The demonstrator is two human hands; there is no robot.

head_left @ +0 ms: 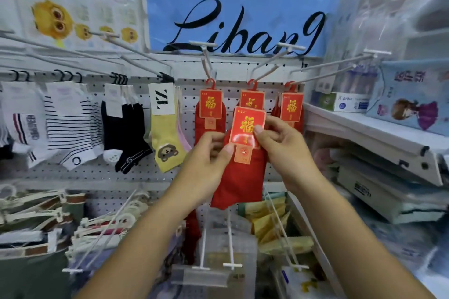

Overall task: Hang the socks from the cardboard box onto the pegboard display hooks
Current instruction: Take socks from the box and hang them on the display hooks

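Both hands, left [211, 153] and right [279, 143], pinched a red sock pair [239, 172] at mid-frame, below the hooks [269, 67]. Three red pairs [211, 109] already hung; this one remained. The box was out of view.

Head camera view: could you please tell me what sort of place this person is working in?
Most likely a small shop's sock aisle. Carded socks hang in rows from hooks on a pegboard, boxed goods sit on a shelf to the right, and both hands hold a red sock pack before the hooks.
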